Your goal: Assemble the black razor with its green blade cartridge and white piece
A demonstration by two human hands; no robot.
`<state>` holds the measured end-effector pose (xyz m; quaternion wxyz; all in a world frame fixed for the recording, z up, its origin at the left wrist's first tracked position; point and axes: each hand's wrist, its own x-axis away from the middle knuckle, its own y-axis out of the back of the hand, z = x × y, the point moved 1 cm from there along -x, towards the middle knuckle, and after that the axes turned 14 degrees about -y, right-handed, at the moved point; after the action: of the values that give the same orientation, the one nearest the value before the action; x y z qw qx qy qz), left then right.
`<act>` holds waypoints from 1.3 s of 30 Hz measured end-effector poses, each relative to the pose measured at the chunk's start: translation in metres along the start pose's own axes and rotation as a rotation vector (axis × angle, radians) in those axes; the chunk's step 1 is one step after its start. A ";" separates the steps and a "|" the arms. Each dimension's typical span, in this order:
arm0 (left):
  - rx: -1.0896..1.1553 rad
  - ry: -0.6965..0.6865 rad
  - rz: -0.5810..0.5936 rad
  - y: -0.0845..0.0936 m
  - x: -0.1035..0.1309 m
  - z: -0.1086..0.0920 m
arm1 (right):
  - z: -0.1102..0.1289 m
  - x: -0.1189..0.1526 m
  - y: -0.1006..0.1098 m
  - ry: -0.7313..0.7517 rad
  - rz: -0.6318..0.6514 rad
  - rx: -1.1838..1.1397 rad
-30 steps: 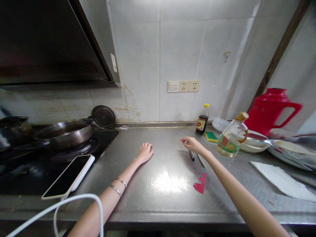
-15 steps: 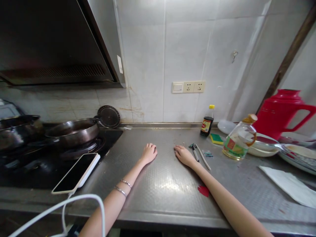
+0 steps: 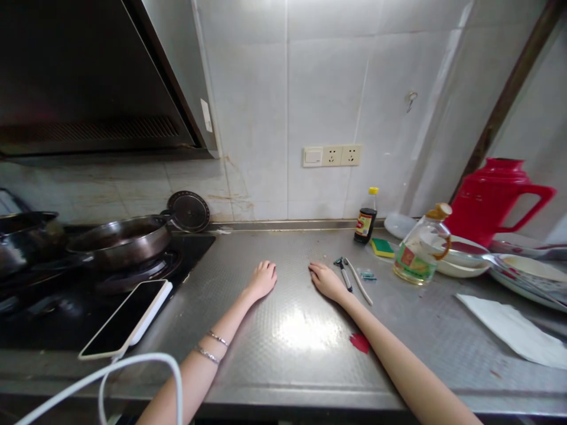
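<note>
My left hand (image 3: pixel 262 280) rests palm down on the steel counter (image 3: pixel 283 372), fingers lying on the metal and nothing held. My right hand (image 3: pixel 326 280) also lies palm down, a short way to the right, holding nothing. Just right of it are a razor (image 3: pixel 344 274) and a pale curved strip (image 3: pixel 358 282), with small green-blue pieces (image 3: pixel 367 275) beside them. A red petal-shaped piece (image 3: pixel 359 343) lies against my right forearm. Two silver bracelets circle my left forearm.
At left, a pan (image 3: pixel 121 241) and a pot (image 3: pixel 24 239) stand on the black stove, with a phone (image 3: pixel 124 321) on its front corner. At right are a sauce bottle (image 3: pixel 364 224), a sponge (image 3: pixel 382 248), an oil jug (image 3: pixel 414 257), bowls, a red thermos (image 3: pixel 487 203) and white paper (image 3: pixel 514 330).
The whole view has shifted slightly, so things appear a little further left. Both hands stay flat on the counter in the same places.
</note>
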<state>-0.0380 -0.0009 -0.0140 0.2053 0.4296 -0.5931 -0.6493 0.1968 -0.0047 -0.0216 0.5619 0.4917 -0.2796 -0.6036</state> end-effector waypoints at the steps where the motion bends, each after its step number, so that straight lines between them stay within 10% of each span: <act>1: 0.000 -0.003 0.003 0.000 0.000 0.000 | 0.000 0.000 0.001 0.001 0.000 0.001; 10: -0.015 -0.014 0.005 -0.004 0.000 0.003 | 0.003 -0.002 0.002 -0.063 -0.012 -0.070; 17: -0.012 -0.004 0.005 -0.004 0.000 0.003 | -0.033 -0.017 0.057 -0.354 -0.221 -0.135; 23: -0.005 0.019 0.013 -0.001 0.000 0.000 | -0.071 -0.011 0.071 -0.556 0.001 0.010; 39: 0.010 0.016 0.010 -0.003 0.001 0.000 | -0.068 -0.009 0.054 -0.522 0.115 0.202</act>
<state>-0.0377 -0.0008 -0.0169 0.2113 0.4326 -0.5968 -0.6420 0.2796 0.0068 0.0048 0.4522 0.3564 -0.5011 -0.6461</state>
